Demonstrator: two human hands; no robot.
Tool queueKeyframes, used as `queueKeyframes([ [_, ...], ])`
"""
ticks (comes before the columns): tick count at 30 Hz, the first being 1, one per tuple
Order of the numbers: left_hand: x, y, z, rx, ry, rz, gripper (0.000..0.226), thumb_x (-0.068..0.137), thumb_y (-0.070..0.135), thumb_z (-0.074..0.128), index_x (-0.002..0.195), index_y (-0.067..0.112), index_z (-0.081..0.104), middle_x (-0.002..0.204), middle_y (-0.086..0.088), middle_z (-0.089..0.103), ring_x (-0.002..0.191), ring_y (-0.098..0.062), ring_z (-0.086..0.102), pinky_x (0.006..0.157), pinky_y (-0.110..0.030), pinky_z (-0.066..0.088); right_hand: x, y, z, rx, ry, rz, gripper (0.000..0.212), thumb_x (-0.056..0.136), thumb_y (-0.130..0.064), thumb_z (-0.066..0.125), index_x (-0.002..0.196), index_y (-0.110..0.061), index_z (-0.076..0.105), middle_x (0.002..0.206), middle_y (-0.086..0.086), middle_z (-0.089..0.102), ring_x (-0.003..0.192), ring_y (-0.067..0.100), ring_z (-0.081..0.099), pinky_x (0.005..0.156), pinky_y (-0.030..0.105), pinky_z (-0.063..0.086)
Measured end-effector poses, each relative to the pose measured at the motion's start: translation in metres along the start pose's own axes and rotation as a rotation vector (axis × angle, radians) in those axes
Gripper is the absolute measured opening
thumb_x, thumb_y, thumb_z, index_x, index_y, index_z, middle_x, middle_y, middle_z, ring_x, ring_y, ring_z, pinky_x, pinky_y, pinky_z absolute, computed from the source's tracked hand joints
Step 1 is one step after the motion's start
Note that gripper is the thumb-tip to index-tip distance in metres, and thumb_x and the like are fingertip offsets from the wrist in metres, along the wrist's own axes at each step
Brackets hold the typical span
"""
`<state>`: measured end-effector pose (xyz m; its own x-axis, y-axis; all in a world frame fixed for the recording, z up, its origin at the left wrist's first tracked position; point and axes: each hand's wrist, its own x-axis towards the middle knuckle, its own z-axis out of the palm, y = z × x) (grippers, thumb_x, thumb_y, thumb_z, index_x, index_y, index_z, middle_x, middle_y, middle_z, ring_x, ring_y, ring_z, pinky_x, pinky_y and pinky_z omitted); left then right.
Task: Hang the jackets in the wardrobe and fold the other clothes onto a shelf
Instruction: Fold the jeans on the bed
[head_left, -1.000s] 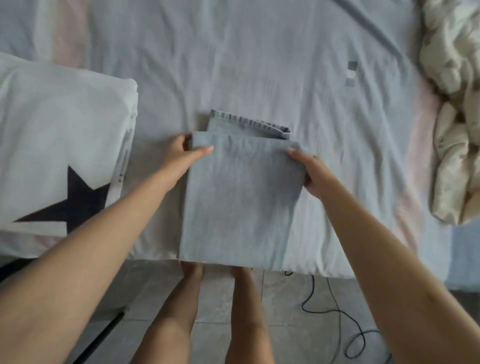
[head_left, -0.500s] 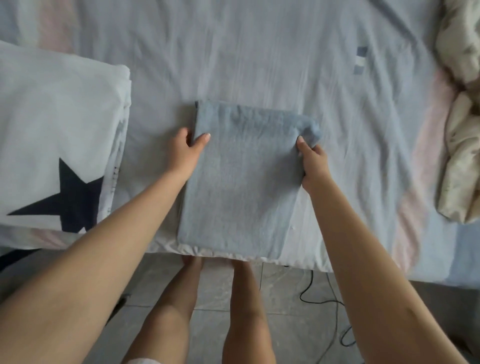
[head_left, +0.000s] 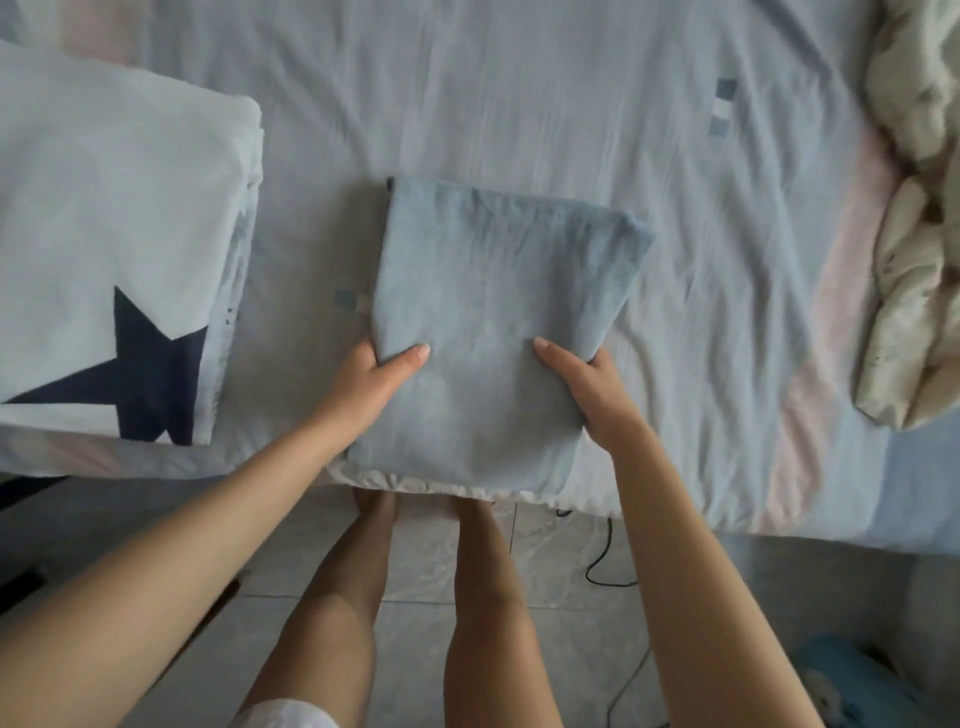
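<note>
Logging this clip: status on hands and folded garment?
Grips: left hand and right hand on folded blue garment, thumbs on top. Garment at bed edge. Nothing blocking.

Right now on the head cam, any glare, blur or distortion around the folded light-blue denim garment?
Head view: even, diffuse light, no glare or hard shadows on the folded light-blue denim garment; whole frame slightly soft; wide-angle stretch enlarges the forearms toward the bottom edge; blue object in the bottom right corner too blurred to identify.

Head-worn camera looks down closely onto bed (head_left: 519, 104).
</note>
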<state>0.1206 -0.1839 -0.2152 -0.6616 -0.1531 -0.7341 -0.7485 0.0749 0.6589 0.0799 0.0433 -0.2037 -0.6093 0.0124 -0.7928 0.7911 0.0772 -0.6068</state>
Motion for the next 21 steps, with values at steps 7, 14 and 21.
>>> queueKeyframes([
  [7,-0.032,0.066,-0.134,-0.01,0.156,0.283,0.03,0.076,0.033,0.068,0.103,0.026,0.059,0.098,0.017,0.065,0.082,0.013,0.062,0.072,-0.009,0.048,-0.02,-0.059,0.106,0.057,-0.21,-0.183,0.019,0.09,-0.014,0.06,0.109,-0.013,0.063,0.103,0.002,0.072,0.098,0.018,0.068,0.075,0.027,0.055],
  [14,-0.031,0.075,-0.295,-0.018,0.41,0.196,0.03,0.074,0.033,0.074,0.099,0.022,0.064,0.097,0.007,0.068,0.083,-0.005,0.066,0.069,-0.02,0.052,-0.005,-0.07,0.291,0.122,-0.359,-0.218,0.043,0.081,-0.023,0.07,0.119,-0.005,0.06,0.114,0.01,0.068,0.104,0.023,0.066,0.089,0.038,0.054],
  [21,-0.007,-0.032,-0.334,0.071,0.538,-0.227,0.082,0.081,0.066,0.053,0.138,0.007,0.045,0.144,-0.013,0.043,0.134,-0.027,0.041,0.106,-0.03,0.03,0.014,-0.031,0.351,-0.068,-0.225,-0.169,0.05,0.084,-0.026,0.072,0.127,-0.012,0.05,0.121,0.002,0.062,0.109,0.017,0.06,0.096,0.034,0.048],
])
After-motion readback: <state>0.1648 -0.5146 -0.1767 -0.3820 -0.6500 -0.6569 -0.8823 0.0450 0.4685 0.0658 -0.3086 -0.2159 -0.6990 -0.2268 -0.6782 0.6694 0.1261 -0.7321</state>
